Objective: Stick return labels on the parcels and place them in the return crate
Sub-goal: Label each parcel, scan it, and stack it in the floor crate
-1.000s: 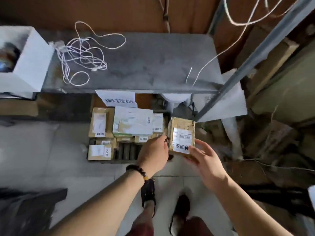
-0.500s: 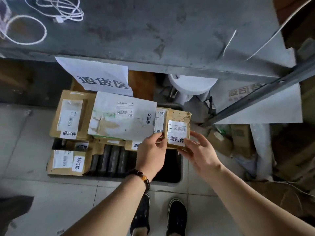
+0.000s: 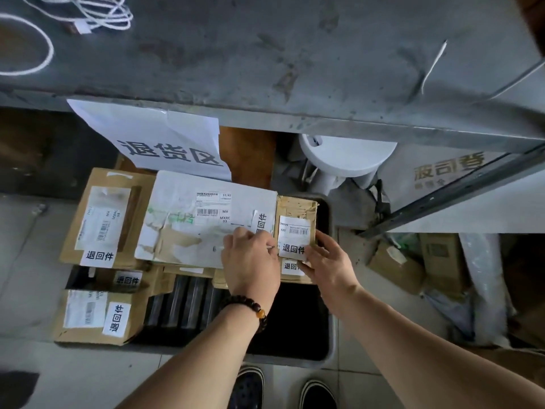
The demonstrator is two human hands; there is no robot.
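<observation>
At the crate's two o'clock, left hand and right hand pinch a parcel. Perched high, it could topple.

On tiled floor: black crate. On grey shelf above: coiled white cable.

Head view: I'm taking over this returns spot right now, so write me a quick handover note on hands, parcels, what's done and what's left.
Left hand: grip on the small parcel's left edge.
Right hand: holds its right edge, thumb at its return label.
The parcel is at the far right of the crate, beside the large white parcel; whether it rests yet is unclear.
Done: it is labelled, as are the other parcels in the crate.
Left: set it down and let go. No unlabelled parcel is in view.
</observation>
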